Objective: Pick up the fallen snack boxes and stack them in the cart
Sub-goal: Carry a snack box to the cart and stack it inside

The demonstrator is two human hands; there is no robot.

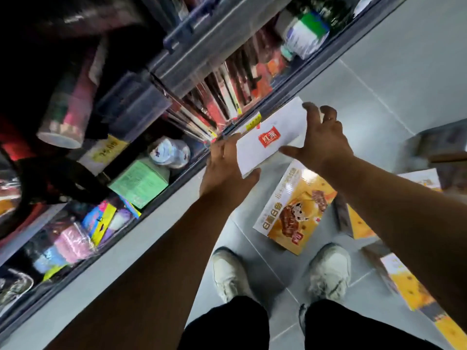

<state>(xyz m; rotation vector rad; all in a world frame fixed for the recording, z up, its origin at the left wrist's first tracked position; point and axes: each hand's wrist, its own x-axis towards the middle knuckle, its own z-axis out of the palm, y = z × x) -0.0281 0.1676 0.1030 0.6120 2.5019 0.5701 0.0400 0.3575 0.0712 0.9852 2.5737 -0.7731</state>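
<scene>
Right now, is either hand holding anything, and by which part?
Both hands hold one white snack box with a red logo: the left hand at its near end, the right hand around its far end and side edge.

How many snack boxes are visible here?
5: a white-faced box held in both hands, an orange box on the floor, three partly cut off at right. More may be hidden.

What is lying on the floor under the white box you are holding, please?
Below the white box, held by left hand and right hand, an orange snack box lies on the floor tiles. The tiles directly beneath are hidden.
</scene>
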